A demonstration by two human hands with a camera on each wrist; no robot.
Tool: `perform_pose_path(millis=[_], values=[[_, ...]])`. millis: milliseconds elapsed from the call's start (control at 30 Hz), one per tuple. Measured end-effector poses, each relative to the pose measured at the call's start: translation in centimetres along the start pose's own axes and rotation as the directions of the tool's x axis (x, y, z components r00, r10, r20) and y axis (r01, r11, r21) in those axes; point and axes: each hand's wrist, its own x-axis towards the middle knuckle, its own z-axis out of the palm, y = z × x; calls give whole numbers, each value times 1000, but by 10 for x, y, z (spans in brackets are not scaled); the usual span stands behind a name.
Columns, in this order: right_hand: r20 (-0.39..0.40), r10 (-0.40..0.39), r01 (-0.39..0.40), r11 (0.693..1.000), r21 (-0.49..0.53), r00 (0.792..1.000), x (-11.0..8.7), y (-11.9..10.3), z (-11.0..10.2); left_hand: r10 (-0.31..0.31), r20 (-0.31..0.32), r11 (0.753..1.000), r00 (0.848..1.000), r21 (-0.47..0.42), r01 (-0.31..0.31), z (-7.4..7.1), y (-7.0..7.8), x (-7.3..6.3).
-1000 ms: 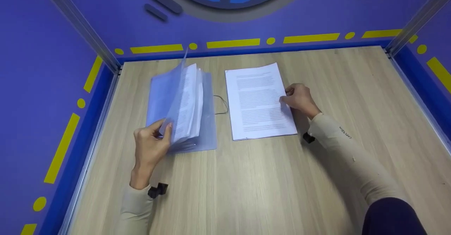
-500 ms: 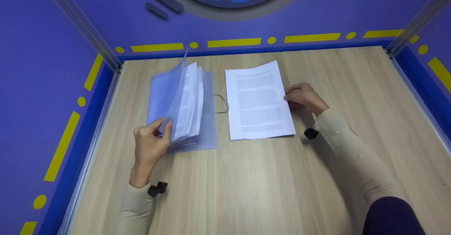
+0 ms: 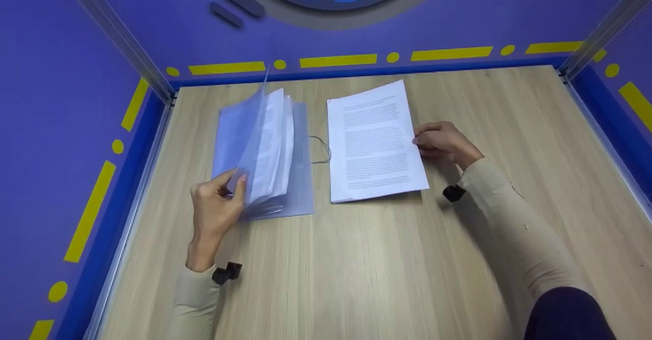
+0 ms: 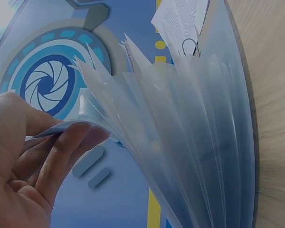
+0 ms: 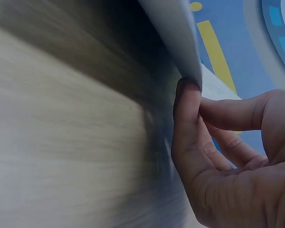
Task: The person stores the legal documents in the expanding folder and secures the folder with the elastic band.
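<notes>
A translucent expanding file folder (image 3: 301, 187) stands partly open on the left of the table, with printed sheets (image 3: 272, 151) in it. My left hand (image 3: 216, 210) pinches the folder's front flap at its lower left corner. Several fanned pockets (image 4: 199, 137) show in the left wrist view. To the right of the folder is a stack of printed paper (image 3: 377, 141). My right hand (image 3: 443, 142) pinches its right edge between thumb and fingers, and that side is raised off the table. In the right wrist view the paper's edge (image 5: 185, 42) is between the fingertips.
A thin dark elastic loop (image 3: 322, 151) sticks out from the folder's right edge toward the paper. The wooden table (image 3: 356, 268) is bounded by a blue back wall (image 3: 448, 24) and side panels with yellow markings.
My right hand has shifted its grip to the paper's right edge and moved slightly right. The paper's right side has lifted higher. The left hand and folder have hardly moved.
</notes>
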Motion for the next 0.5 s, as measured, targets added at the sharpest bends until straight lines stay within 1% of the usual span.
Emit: perform_pose_path(millis=[233, 500], values=[[-11, 2, -2, 999, 55, 1000, -3, 2, -3, -5, -5, 1000, 1000, -8, 5, 0, 0, 1], [43, -21, 18, 998, 64, 999, -7, 4, -9, 0, -8, 1000, 1000, -6, 0, 0, 0, 0]])
